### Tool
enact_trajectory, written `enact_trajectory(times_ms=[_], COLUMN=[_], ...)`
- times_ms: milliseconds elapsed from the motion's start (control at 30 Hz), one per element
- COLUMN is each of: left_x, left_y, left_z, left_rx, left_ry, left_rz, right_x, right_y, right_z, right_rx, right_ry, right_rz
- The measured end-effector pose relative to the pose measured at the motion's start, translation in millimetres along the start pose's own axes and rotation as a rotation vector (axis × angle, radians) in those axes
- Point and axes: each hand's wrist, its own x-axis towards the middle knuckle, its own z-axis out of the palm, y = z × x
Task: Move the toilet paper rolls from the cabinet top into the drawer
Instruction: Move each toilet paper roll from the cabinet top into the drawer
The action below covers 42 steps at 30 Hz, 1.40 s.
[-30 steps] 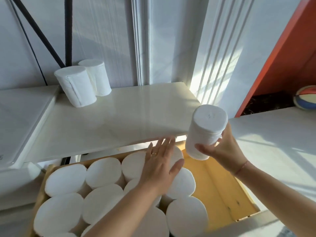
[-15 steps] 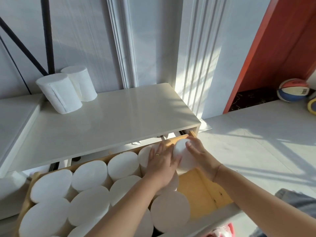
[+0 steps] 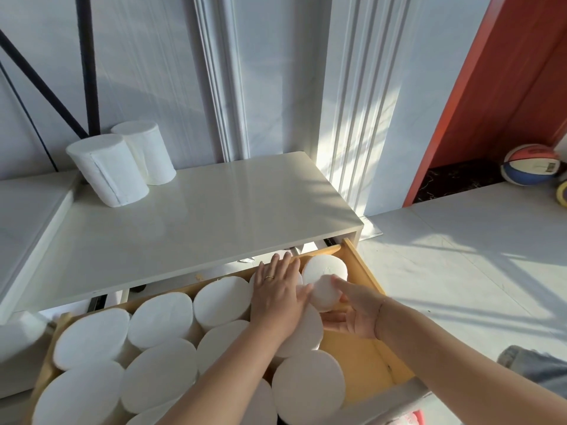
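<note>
Left hand [image 3: 277, 291]: flat, open, pressing rolls in the drawer [image 3: 366, 273]
Right hand [image 3: 352, 314]: loosely cupping a roll [image 3: 325, 292]
Tip: seat it upright beside the back-corner roll [image 3: 325, 266]

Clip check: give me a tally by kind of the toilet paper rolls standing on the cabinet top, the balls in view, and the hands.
Toilet paper rolls on the cabinet top: 2 (front roll, back roll)
Striped ball: 1
Hands: 2 (left hand, right hand)
Total: 5
</note>
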Motion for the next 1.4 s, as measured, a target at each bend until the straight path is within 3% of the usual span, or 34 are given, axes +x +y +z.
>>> enact_trajectory(times_ms=[300,467,600,833,1167,1400], left_x=[-4.6,-6.7,-5.7,-1.3,16.9,16.8], left_y=[-8.0,-7.4,-6.3,-0.1,7.4,8.4], left_z=[5.0,6.3,5.4,3.2,2.4,2.6], left_rx=[0.076,0.079,0.011,-0.06,-0.036,-0.041], left_ry=[0.026,0.025,0.031,0.032,-0.082,-0.063], left_rz=[0.056,0.065,0.046,-0.003,-0.006,-0.021], right_x=[8.0,5.1,9.8,10.0,5.8,16.9], right_y=[7.6,-3.0,-2.0,-12.6,-9.3,-6.5], right_z=[12.6,8.3,5.7,6.9,2.9,0.1], right_rx=[0.145,-0.136,-0.411,-0.114,-0.091,-0.175], right_ry=[0.036,0.162,0.268,0.136,0.144,0.239], right_rz=[0.003,-0.01,-0.163,-0.055,0.045,-0.119])
